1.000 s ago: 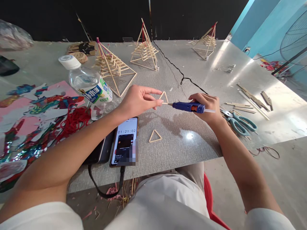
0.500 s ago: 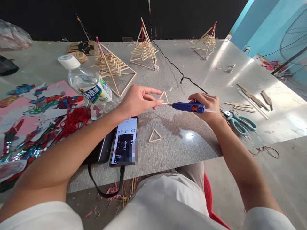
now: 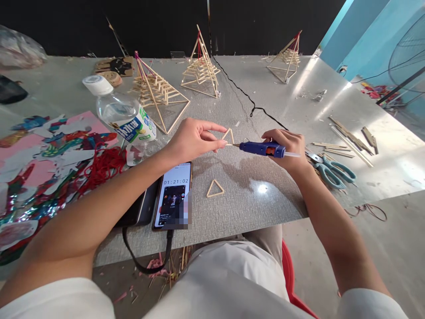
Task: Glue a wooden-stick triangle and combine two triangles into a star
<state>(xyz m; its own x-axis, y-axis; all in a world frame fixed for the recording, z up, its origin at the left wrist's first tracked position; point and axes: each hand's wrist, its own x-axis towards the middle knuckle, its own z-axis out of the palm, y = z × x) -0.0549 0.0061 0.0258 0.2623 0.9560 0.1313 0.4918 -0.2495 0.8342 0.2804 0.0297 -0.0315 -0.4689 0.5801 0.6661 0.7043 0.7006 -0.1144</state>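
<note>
Between the fingertips of my left hand is a small triangle of wooden sticks, held a little above the table. My right hand grips a blue hot glue gun, with a pale glue stick poking out of its back end. The gun's nozzle points left and meets the triangle's lower corner, close to my left fingertips. Below them a second wooden triangle lies flat on the table.
Three stick pyramids stand towards the back. On the left are a plastic bottle, red yarn and a phone. Scissors and loose sticks lie right. A black cord crosses the table.
Hardly anything differs. The whole view has shifted very slightly, and both hands keep their places with the triangle and the glue gun.
</note>
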